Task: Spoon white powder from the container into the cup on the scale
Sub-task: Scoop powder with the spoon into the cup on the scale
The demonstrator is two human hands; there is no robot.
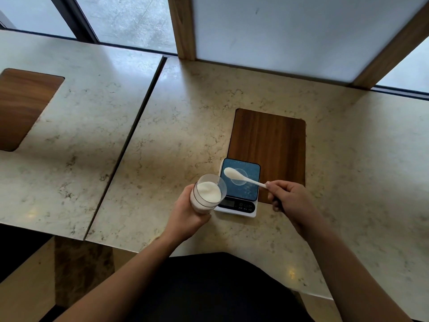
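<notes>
Nearest us, our left hand (pixel 185 212) wraps around the clear container (pixel 207 194), lifted just beside the scale (pixel 239 189) and tilted, white powder (pixel 209 191) showing inside. It looks light and rigid, likely smooth, so a full-palm grip low on the wall suits it. Our right hand (pixel 287 198) pinches the end of the white spoon (pixel 241 178)'s handle, its heaped bowl held over the scale's blue platform. The loose powder probably spills easily, so we keep the bowl level. A faint circular outline below the spoon may be the clear cup (pixel 239 178); we cannot tell for sure. Beyond lies a wooden inlay (pixel 274 140) in the stone counter (pixel 185 112).
</notes>
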